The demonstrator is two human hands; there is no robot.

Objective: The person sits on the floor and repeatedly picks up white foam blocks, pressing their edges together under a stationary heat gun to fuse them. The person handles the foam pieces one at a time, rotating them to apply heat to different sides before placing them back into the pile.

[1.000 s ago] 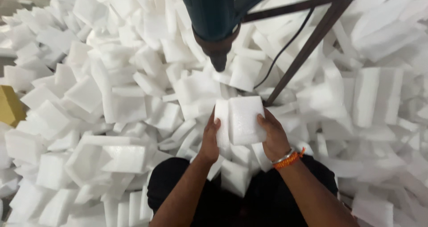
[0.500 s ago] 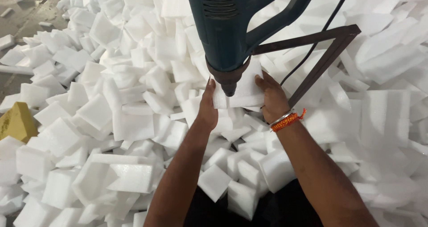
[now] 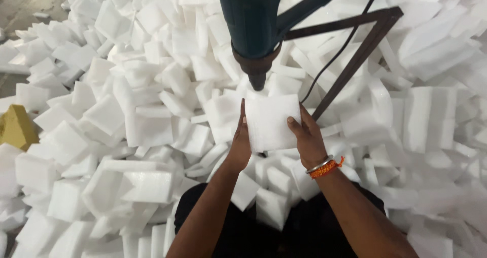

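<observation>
White foam block (image 3: 271, 121) gripped on both edges, left hand (image 3: 240, 144) and right hand (image 3: 307, 139), held just beneath the tip of the mounted blue drill (image 3: 256, 30); no hole visible yet; heaps of foam pieces (image 3: 127, 111) all around

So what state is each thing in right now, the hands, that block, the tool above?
Left hand: gripping the left edge of the white foam block.
Right hand: gripping the block's right edge.
White foam block: lifted clear of the pile, just under the tool's tip.
Blue power tool: mounted on a dark metal frame, pointing down.
Foam pile: loose, jumbled.
</observation>
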